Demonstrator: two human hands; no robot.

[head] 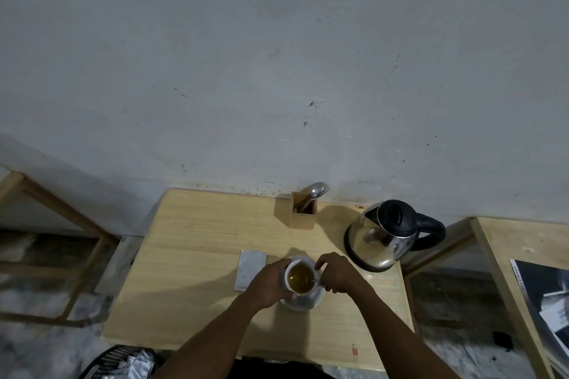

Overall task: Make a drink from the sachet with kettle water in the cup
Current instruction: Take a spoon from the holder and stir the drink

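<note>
Looking down, we see the pale wooden table set against a grey, scuffed wall, with another wooden table edge off to our right bearing dark printed sheets. On our table's right rear stands the shiny steel electric kettle with its black lid and handle, upright and well clear of our hands. Behind the middle, near the wall, sits a small square wooden holder with metal cutlery leaning out of it. A black mesh basket holding silvery wrappers shows at the lower left, below the table edge.

Toward the front of the table rests a white round saucer, and on it the white cup, filled with a yellow-green drink. Our left hand wraps around the cup's left side, fingers curled against its wall. Our right hand pinches the thin metal spoon, whose end dips into the liquid at the cup's right rim. Just beside the left hand, a flat silver sachet lies on the wood, partly hidden by our wrist.
</note>
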